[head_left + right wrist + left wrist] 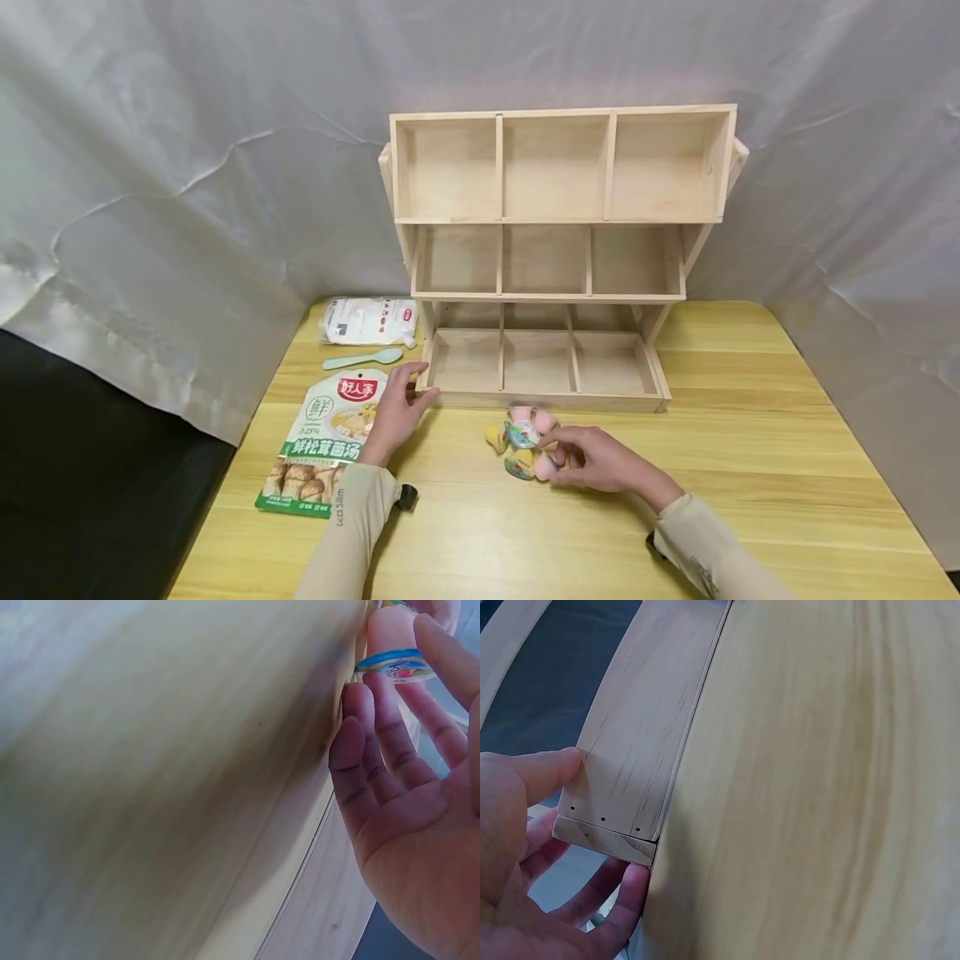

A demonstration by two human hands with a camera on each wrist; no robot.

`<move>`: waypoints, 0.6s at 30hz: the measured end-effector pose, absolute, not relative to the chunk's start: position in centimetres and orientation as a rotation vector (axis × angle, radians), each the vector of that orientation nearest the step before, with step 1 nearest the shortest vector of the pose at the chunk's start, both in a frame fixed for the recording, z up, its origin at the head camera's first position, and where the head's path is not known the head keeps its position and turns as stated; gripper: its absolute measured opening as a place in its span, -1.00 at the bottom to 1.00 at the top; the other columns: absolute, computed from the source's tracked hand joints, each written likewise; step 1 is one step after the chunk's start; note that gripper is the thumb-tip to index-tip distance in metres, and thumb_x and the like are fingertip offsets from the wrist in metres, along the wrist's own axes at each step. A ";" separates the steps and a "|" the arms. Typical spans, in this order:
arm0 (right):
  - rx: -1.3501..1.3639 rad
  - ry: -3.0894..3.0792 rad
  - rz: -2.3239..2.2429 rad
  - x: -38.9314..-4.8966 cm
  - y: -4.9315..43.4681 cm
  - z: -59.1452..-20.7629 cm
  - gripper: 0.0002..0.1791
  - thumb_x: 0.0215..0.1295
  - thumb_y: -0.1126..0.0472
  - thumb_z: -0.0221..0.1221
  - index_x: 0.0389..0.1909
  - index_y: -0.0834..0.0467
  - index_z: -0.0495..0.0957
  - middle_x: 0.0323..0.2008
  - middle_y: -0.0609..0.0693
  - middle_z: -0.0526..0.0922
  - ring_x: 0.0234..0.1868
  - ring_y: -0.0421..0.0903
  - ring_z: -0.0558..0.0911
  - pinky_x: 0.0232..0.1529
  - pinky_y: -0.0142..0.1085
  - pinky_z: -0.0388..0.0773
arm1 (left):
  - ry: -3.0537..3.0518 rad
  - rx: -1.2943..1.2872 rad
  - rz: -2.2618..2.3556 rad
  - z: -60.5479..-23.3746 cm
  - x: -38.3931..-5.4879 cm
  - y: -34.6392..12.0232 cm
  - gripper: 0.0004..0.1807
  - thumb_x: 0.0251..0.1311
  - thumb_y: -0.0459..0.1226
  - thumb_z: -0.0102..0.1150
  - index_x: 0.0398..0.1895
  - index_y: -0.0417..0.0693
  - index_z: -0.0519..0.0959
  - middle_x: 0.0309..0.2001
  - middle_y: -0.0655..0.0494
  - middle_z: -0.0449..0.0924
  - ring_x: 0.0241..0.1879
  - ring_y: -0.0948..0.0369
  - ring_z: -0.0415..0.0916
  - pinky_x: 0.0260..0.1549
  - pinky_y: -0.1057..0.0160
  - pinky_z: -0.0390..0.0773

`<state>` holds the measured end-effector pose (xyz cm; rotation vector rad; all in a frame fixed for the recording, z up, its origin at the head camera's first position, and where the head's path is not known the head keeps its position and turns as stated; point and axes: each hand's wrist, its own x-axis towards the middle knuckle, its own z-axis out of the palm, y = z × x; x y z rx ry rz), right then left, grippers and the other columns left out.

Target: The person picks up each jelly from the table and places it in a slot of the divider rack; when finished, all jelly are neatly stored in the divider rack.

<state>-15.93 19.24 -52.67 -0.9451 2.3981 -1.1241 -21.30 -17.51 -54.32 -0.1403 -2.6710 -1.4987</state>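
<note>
At the front left corner of the wooden shelf rack, my left hand grips the lowest tray. Its thumb lies on the front board and its fingers bend round the end. My right hand has thumb and fingers about a pink jelly cup with a blue-rimmed printed lid, at the right of a small cluster. In that cluster on the table are other pink jelly cups and yellow jelly cups, some tipped over. The fingers partly hide the cluster's right side.
The rack has three tiers of compartments, the top tier reaching forward. On the table's left lie a green-and-white mushroom soup packet, a pale blue spoon and a white plastic package. Grey curtains surround the wooden table.
</note>
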 end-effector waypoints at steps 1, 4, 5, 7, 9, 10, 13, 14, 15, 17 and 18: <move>-0.944 2.397 -1.125 -16.0 19.3 -52.7 -0.57 0.26 0.13 0.45 0.11 0.13 0.63 -0.32 -0.01 0.65 -0.42 -0.32 0.49 -0.42 -0.47 0.51 | -2.670 -0.142 -1.496 -54.3 -21.3 -17.5 -0.39 0.37 -0.19 0.33 0.44 -0.05 0.39 0.36 -0.12 0.33 0.15 -0.08 0.55 0.14 -0.03 0.66; -0.938 2.394 -1.129 -16.0 19.3 -52.7 -0.59 0.23 0.14 0.48 0.08 0.07 0.64 -0.32 0.00 0.66 -0.42 -0.31 0.49 -0.42 -0.47 0.51 | -2.673 -0.142 -1.480 -54.4 -21.3 -17.5 -0.39 0.38 -0.18 0.32 0.44 -0.04 0.39 0.37 -0.11 0.33 0.15 -0.06 0.54 0.14 -0.03 0.65; -0.937 2.394 -1.129 -16.1 19.3 -52.8 -0.59 0.22 0.14 0.48 0.07 0.06 0.65 -0.32 0.00 0.66 -0.42 -0.31 0.50 -0.42 -0.46 0.52 | -2.671 -0.145 -1.477 -54.4 -21.3 -17.6 -0.39 0.38 -0.18 0.33 0.44 -0.05 0.40 0.37 -0.11 0.33 0.15 -0.07 0.54 0.14 -0.03 0.65; -0.928 2.397 -1.125 -16.1 19.4 -52.8 -0.59 0.20 0.14 0.49 0.07 0.03 0.65 -0.32 -0.01 0.66 -0.41 -0.30 0.50 -0.41 -0.46 0.53 | -2.671 -0.145 -1.468 -54.4 -21.3 -17.6 -0.40 0.38 -0.18 0.32 0.44 -0.05 0.40 0.37 -0.11 0.33 0.15 -0.06 0.54 0.13 -0.03 0.65; -0.921 2.399 -1.126 -16.1 19.4 -52.9 -0.58 0.18 0.14 0.50 0.06 0.02 0.66 -0.32 -0.03 0.66 -0.40 -0.30 0.51 -0.40 -0.46 0.55 | -2.672 -0.149 -1.467 -54.5 -21.2 -17.6 -0.40 0.39 -0.18 0.32 0.44 -0.05 0.39 0.37 -0.11 0.33 0.15 -0.06 0.54 0.12 -0.03 0.65; -0.918 2.402 -1.125 -16.1 19.5 -53.0 -0.58 0.17 0.13 0.50 0.05 0.01 0.67 -0.32 -0.04 0.66 -0.40 -0.31 0.52 -0.39 -0.46 0.55 | -2.675 -0.148 -1.474 -54.5 -21.3 -17.6 -0.40 0.40 -0.18 0.31 0.44 -0.05 0.39 0.38 -0.11 0.32 0.14 -0.05 0.54 0.12 -0.03 0.65; -0.924 2.408 -1.141 -16.1 19.5 -53.1 -0.59 0.17 0.12 0.51 0.04 0.04 0.68 -0.32 -0.06 0.66 -0.38 -0.31 0.53 -0.37 -0.44 0.58 | -2.681 -0.139 -1.493 -54.5 -21.3 -17.6 -0.41 0.41 -0.16 0.29 0.45 -0.02 0.38 0.38 -0.08 0.31 0.15 -0.05 0.54 0.13 -0.02 0.65; -0.933 2.412 -1.149 -16.1 19.6 -53.1 -0.59 0.17 0.12 0.51 0.03 0.06 0.68 -0.32 -0.07 0.67 -0.38 -0.31 0.54 -0.37 -0.44 0.59 | -2.681 -0.136 -1.499 -54.5 -21.3 -17.6 -0.41 0.41 -0.16 0.29 0.45 -0.02 0.38 0.38 -0.07 0.31 0.15 -0.05 0.53 0.14 -0.02 0.65; -0.935 2.414 -1.157 -16.1 19.6 -53.1 -0.59 0.16 0.12 0.51 0.03 0.08 0.69 -0.33 -0.08 0.67 -0.37 -0.31 0.55 -0.36 -0.43 0.61 | -2.685 -0.132 -1.503 -54.4 -21.3 -17.6 -0.41 0.41 -0.16 0.29 0.45 -0.01 0.38 0.38 -0.06 0.31 0.15 -0.05 0.53 0.14 -0.02 0.65; -0.941 2.419 -1.173 -16.1 19.7 -53.2 -0.58 0.16 0.13 0.51 0.03 0.11 0.68 -0.32 -0.11 0.67 -0.35 -0.30 0.57 -0.34 -0.42 0.63 | -2.684 -0.124 -1.508 -54.5 -21.4 -17.5 -0.42 0.41 -0.16 0.29 0.44 0.00 0.39 0.38 -0.05 0.31 0.15 -0.05 0.53 0.15 -0.02 0.65; -0.940 2.423 -1.179 -16.1 19.8 -53.2 -0.57 0.15 0.13 0.52 0.03 0.12 0.68 -0.32 -0.12 0.67 -0.34 -0.28 0.59 -0.33 -0.42 0.64 | -2.684 -0.121 -1.509 -54.5 -21.4 -17.5 -0.42 0.41 -0.16 0.29 0.44 0.00 0.39 0.38 -0.04 0.31 0.15 -0.05 0.53 0.14 -0.01 0.65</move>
